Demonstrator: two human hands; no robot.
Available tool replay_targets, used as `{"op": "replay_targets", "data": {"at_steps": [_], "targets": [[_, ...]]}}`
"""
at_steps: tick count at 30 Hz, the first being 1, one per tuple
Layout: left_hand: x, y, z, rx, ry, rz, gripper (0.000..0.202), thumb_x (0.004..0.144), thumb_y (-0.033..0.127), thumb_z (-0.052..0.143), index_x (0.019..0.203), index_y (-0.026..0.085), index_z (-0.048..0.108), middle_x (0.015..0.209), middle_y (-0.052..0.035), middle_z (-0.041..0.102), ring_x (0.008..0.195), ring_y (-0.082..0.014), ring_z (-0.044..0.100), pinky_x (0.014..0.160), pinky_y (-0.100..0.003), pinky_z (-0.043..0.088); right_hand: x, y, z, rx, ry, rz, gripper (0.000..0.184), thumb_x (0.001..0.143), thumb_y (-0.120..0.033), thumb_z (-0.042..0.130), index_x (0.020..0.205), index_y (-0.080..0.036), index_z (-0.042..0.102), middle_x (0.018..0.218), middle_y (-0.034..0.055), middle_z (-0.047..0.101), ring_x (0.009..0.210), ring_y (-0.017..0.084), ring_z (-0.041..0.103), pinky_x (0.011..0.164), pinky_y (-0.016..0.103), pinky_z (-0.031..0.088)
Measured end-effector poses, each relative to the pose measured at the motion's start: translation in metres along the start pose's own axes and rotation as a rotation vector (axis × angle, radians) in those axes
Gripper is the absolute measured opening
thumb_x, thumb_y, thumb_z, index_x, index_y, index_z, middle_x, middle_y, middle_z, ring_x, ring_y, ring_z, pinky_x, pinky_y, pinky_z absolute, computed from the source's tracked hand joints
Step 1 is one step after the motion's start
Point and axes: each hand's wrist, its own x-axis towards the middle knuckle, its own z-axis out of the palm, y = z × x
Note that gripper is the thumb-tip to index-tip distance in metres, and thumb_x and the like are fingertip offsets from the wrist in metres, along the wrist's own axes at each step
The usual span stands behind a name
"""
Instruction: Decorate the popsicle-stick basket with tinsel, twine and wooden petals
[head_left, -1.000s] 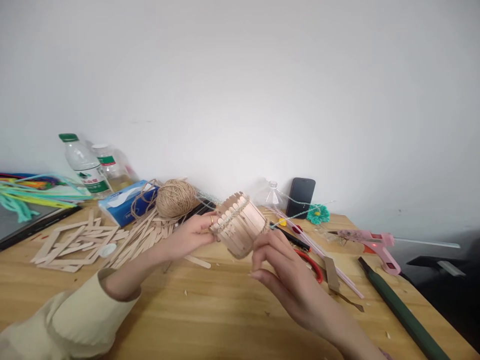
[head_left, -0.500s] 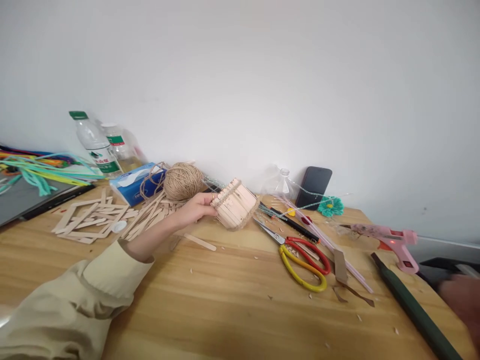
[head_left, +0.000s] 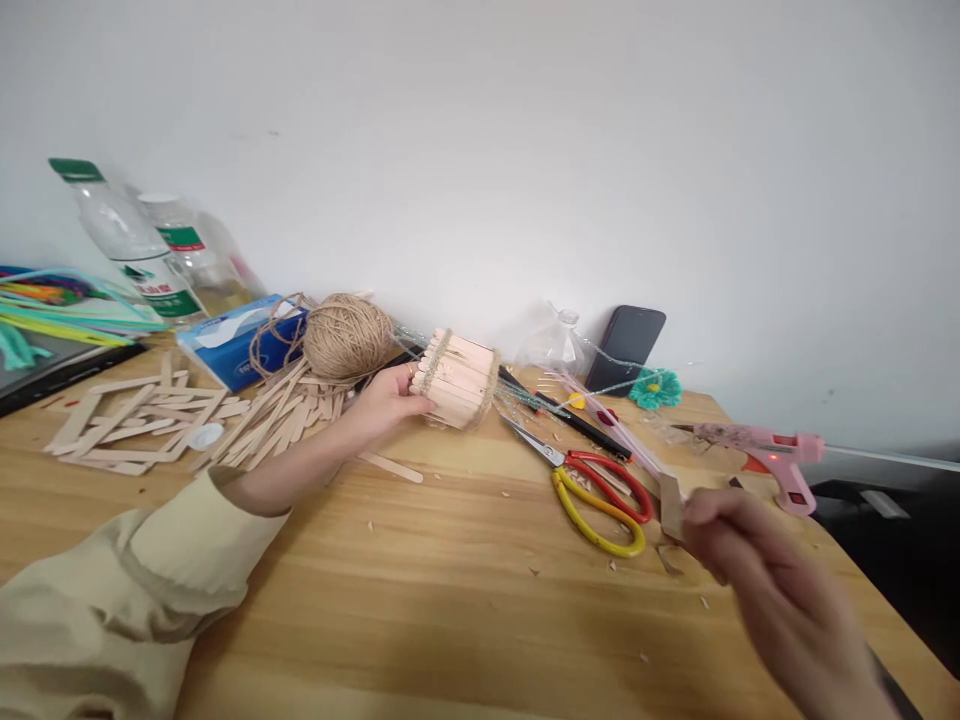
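My left hand (head_left: 390, 402) grips a small cup made of craft sticks (head_left: 457, 385), with twine bands around both ends. It is tilted on its side, the thumb lying over its left end. My right hand (head_left: 750, 560) is blurred, with its fingers curled; whether anything is inside them is hidden. Its fingertips come up to a brown strip (head_left: 671, 508) beside the pink straws. Scissors with red and yellow handles (head_left: 600, 500) lie between the hands. The dark green tool (head_left: 892, 690) is mostly covered by my right hand and forearm.
Behind my left hand sit a twine ball (head_left: 349, 338), loose craft sticks (head_left: 142, 425), a blue tissue pack (head_left: 240, 345) and bottles (head_left: 142, 260). Toward the right are a phone (head_left: 626, 350), a teal pompom flower (head_left: 655, 388) and a pink glue gun (head_left: 780, 460) with a lit red light.
My right hand has come in from the right edge to beside the brown strip, over the green tool. My left hand still holds the cup, now turned more level. The view has shifted slightly.
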Motion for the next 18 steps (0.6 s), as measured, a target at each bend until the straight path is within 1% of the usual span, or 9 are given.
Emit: {"op": "replay_targets", "data": {"at_steps": [2,3,6,8,10,12,13,16,18], "targets": [[-0.002,-0.002,-0.001,-0.018,0.003,-0.018,0.029,0.057,0.01,0.069,0.086,0.014,0.068,0.078,-0.0009,0.072,0.077,-0.0189,0.062,0.076,-0.029,0.044,0.007,-0.012,0.025,-0.038,-0.063,-0.082,0.018,0.081,-0.029,0.045,0.065,-0.022,0.049,0.057,-0.0027,0.048,0.048,0.011,0.044,0.041,0.021,0.038],[-0.002,-0.004,-0.002,-0.029,0.007,-0.028,0.025,0.059,0.013,0.069,0.084,0.015,0.068,0.077,-0.0009,0.072,0.076,-0.0185,0.062,0.074,-0.028,0.044,0.011,-0.017,0.036,-0.064,-0.118,-0.098,0.018,0.083,-0.027,0.043,0.068,-0.022,0.05,0.055,-0.0033,0.047,0.046,0.011,0.044,0.04,0.02,0.036],[-0.003,-0.01,-0.004,-0.07,0.03,-0.058,0.008,0.064,0.022,0.068,0.069,0.016,0.067,0.068,0.0001,0.069,0.067,-0.0156,0.059,0.066,-0.025,0.042,0.019,-0.024,0.06,-0.109,-0.339,-0.168,0.017,0.089,-0.024,0.039,0.093,-0.021,0.055,0.058,-0.0028,0.054,0.052,0.013,0.053,0.049,0.022,0.044],[-0.004,-0.013,-0.005,-0.099,0.035,-0.077,0.01,0.066,0.026,0.067,0.063,0.016,0.066,0.062,0.0001,0.067,0.062,-0.0148,0.058,0.063,-0.025,0.042,0.024,-0.025,0.071,-0.119,-0.422,-0.277,0.02,0.09,-0.019,0.038,0.1,-0.019,0.056,0.071,0.0015,0.063,0.065,0.014,0.061,0.061,0.025,0.049],[-0.004,-0.015,-0.006,-0.12,0.028,-0.09,0.012,0.066,0.028,0.068,0.064,0.016,0.067,0.062,-0.0009,0.067,0.063,-0.0154,0.058,0.064,-0.026,0.042,0.026,-0.025,0.08,-0.118,-0.452,-0.382,0.025,0.089,-0.013,0.037,0.094,-0.019,0.06,0.087,0.0059,0.066,0.079,0.015,0.064,0.071,0.026,0.049],[-0.005,-0.016,-0.007,-0.13,0.018,-0.097,0.013,0.067,0.028,0.068,0.067,0.016,0.068,0.065,-0.0016,0.067,0.065,-0.0161,0.059,0.067,-0.027,0.043,0.028,-0.026,0.089,-0.105,-0.496,-0.44,0.029,0.087,-0.009,0.035,0.089,-0.018,0.063,0.094,0.0073,0.066,0.082,0.015,0.064,0.071,0.025,0.05],[-0.005,-0.016,-0.007,-0.131,0.015,-0.098,0.012,0.067,0.028,0.068,0.068,0.016,0.068,0.065,-0.0014,0.067,0.066,-0.016,0.058,0.068,-0.027,0.043,0.029,-0.027,0.094,-0.107,-0.515,-0.455,0.03,0.087,-0.008,0.035,0.091,-0.017,0.063,0.092,0.0074,0.066,0.079,0.014,0.064,0.069,0.025,0.05],[-0.005,-0.019,-0.011,-0.135,0.012,-0.105,0.01,0.067,0.025,0.068,0.066,0.015,0.067,0.063,0.0001,0.065,0.064,-0.0151,0.057,0.068,-0.027,0.042,0.033,-0.037,0.109,-0.134,-0.551,-0.46,0.03,0.088,-0.009,0.037,0.106,-0.014,0.06,0.081,0.0068,0.066,0.069,0.015,0.063,0.062,0.026,0.05],[-0.004,-0.021,-0.013,-0.143,0.007,-0.108,0.01,0.068,0.025,0.067,0.067,0.015,0.066,0.065,0.0,0.066,0.067,-0.0159,0.058,0.071,-0.029,0.042,0.035,-0.045,0.12,-0.152,-0.562,-0.446,0.025,0.089,-0.014,0.042,0.106,-0.014,0.06,0.082,0.0067,0.066,0.071,0.017,0.062,0.064,0.029,0.05]]}}
